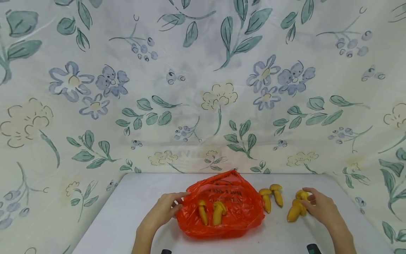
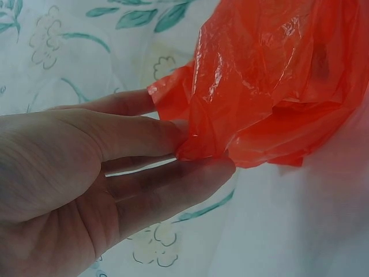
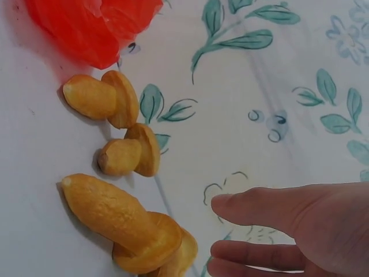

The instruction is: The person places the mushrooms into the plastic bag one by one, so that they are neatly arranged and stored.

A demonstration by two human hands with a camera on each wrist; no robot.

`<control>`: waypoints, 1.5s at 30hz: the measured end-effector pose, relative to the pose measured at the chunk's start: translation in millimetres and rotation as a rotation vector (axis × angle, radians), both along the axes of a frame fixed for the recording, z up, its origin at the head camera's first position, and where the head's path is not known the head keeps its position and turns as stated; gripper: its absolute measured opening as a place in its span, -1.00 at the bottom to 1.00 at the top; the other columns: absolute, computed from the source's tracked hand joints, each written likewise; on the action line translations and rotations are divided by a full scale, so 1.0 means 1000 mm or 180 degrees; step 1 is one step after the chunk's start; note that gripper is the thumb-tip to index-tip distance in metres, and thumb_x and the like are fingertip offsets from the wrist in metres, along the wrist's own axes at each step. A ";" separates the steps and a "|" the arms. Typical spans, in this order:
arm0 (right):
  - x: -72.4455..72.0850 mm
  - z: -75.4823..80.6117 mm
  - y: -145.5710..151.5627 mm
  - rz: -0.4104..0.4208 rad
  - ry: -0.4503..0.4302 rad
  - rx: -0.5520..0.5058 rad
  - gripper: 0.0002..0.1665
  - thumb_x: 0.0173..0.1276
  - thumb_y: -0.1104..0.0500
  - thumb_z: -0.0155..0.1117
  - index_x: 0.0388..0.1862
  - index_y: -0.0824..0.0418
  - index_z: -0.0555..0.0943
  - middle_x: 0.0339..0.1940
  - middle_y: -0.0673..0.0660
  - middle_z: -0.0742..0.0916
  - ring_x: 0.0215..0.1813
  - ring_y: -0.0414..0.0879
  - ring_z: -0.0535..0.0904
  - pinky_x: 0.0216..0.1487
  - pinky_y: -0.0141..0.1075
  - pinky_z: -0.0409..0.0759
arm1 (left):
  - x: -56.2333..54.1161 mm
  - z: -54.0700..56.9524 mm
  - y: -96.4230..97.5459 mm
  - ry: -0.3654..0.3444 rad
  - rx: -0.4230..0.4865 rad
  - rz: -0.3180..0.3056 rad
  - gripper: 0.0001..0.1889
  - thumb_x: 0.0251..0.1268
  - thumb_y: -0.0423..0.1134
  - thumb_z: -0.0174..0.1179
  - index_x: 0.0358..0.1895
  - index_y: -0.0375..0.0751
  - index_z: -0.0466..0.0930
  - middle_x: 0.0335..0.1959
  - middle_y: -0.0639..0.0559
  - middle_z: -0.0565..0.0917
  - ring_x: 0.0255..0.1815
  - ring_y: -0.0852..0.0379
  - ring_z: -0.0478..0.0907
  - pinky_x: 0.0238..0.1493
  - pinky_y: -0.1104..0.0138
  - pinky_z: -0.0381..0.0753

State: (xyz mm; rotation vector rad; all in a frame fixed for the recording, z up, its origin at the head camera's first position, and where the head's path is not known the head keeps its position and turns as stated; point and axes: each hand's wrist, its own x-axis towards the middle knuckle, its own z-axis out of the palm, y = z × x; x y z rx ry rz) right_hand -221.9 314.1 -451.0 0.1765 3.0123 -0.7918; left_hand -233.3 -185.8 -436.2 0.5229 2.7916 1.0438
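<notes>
A crinkled red plastic bag (image 1: pixel 234 215) with dark print lies on the white table. Two yellow mushrooms (image 1: pixel 218 213) show against its red plastic; I cannot tell whether they are inside or on top. My left hand (image 1: pixel 163 209) pinches the bag's left edge between thumb and fingers, seen close in the left wrist view, where the red film (image 2: pixel 248 86) hangs from the fingertips. On the right, my right hand (image 1: pixel 321 208) is beside two mushrooms (image 1: pixel 294 211) that lie against each other. Its thumb and fingers (image 3: pixel 253 208) are extended and apart, with nothing between them.
Two more mushrooms (image 1: pixel 276 195) lie between the bag and my right hand. Behind the table (image 1: pixel 104 218) rises a floral cloth (image 1: pixel 190 106). Dark objects (image 1: pixel 313 248) show at the bottom edge, partly cut off.
</notes>
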 end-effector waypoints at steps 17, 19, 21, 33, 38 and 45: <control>-0.007 0.001 0.023 -0.0025 0.0072 0.0105 -0.29 0.36 0.05 0.29 0.32 0.43 0.33 0.02 0.54 0.61 0.04 0.41 0.54 -0.06 0.15 0.61 | -0.007 0.003 0.001 0.0037 0.0035 0.0017 -0.54 0.27 -0.51 0.18 0.22 -0.10 0.59 -0.17 -0.05 0.68 -0.33 0.17 0.60 -0.38 0.41 0.72; -0.007 0.000 0.024 -0.0038 0.0038 0.0111 -0.30 0.36 0.06 0.28 0.32 0.43 0.33 0.03 0.54 0.60 0.05 0.41 0.53 -0.05 0.15 0.61 | -0.006 0.003 0.001 0.0025 0.0043 0.0025 -0.54 0.27 -0.51 0.19 0.22 -0.10 0.59 -0.17 -0.05 0.69 -0.33 0.17 0.60 -0.38 0.41 0.72; -0.008 -0.002 0.024 -0.0039 -0.0027 0.0099 -0.29 0.36 0.06 0.29 0.32 0.43 0.33 0.03 0.54 0.60 0.04 0.40 0.54 -0.05 0.15 0.61 | -0.005 0.002 0.000 0.0007 0.0039 0.0020 -0.54 0.27 -0.51 0.19 0.22 -0.10 0.59 -0.18 -0.05 0.69 -0.33 0.17 0.59 -0.38 0.41 0.72; -0.006 -0.024 0.025 -0.0068 -0.0235 -0.0031 -0.34 0.36 0.13 0.26 0.31 0.43 0.33 -0.06 0.48 0.62 -0.09 0.22 0.60 -0.20 -0.03 0.63 | 0.000 -0.001 -0.001 -0.0045 -0.0014 0.0034 -0.54 0.26 -0.51 0.19 0.21 -0.10 0.59 -0.17 -0.05 0.68 -0.32 0.15 0.58 -0.39 0.39 0.72; -0.005 -0.029 0.023 -0.0065 -0.0311 -0.0084 -0.36 0.36 0.14 0.26 0.31 0.42 0.33 -0.07 0.47 0.62 -0.11 0.18 0.61 -0.25 -0.09 0.64 | 0.002 0.000 -0.002 -0.0057 -0.0023 0.0020 -0.54 0.26 -0.53 0.18 0.21 -0.13 0.59 -0.17 -0.06 0.68 -0.34 0.15 0.57 -0.42 0.40 0.71; -0.005 -0.031 0.025 -0.0050 -0.0279 -0.0073 -0.37 0.35 0.17 0.25 0.31 0.43 0.33 -0.07 0.47 0.63 -0.09 0.23 0.62 -0.22 -0.06 0.66 | 0.000 -0.001 0.001 -0.0036 0.0021 -0.0007 -0.54 0.26 -0.53 0.17 0.21 -0.12 0.59 -0.17 -0.08 0.68 -0.34 0.12 0.57 -0.41 0.39 0.71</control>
